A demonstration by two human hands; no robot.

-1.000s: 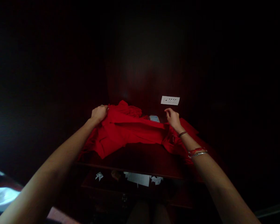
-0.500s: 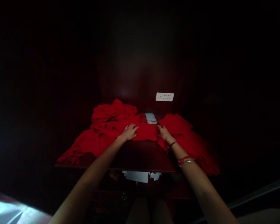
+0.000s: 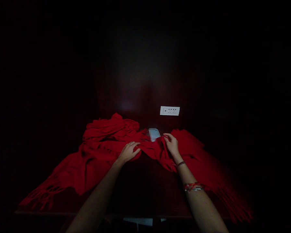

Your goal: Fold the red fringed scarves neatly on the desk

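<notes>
Stretching in loose folds across the dark desk [image 3: 145,187], a red cloth [image 3: 149,149] is met by both hands, which are held apart from each other. Its near-left part is spread toward the front edge, where a fringe [image 3: 43,194] is splayed. The left hand [image 3: 129,151] is laid on the cloth with fingers bent; whether any fabric is gripped cannot be told. At the right hand [image 3: 172,145] the fingers are curled beside a raised fold, and whether it is pinched cannot be told either. A dark wristband [image 3: 181,163], a red bracelet [image 3: 190,186] and a silver bangle [image 3: 194,189] are worn on the right arm. To the right, more red fabric [image 3: 196,158] is spread, ending in long tassels [image 3: 235,204]. Behind the left hand, a crumpled red bundle [image 3: 106,127] is heaped. Beyond the cloth, between the hands, a phone [image 3: 154,134] is laid, partly pixelated. A white socket plate [image 3: 169,111] is fixed to the dark back panel [image 3: 140,81]. Below the desk's edge, pale paper [image 3: 142,221] is glimpsed.
</notes>
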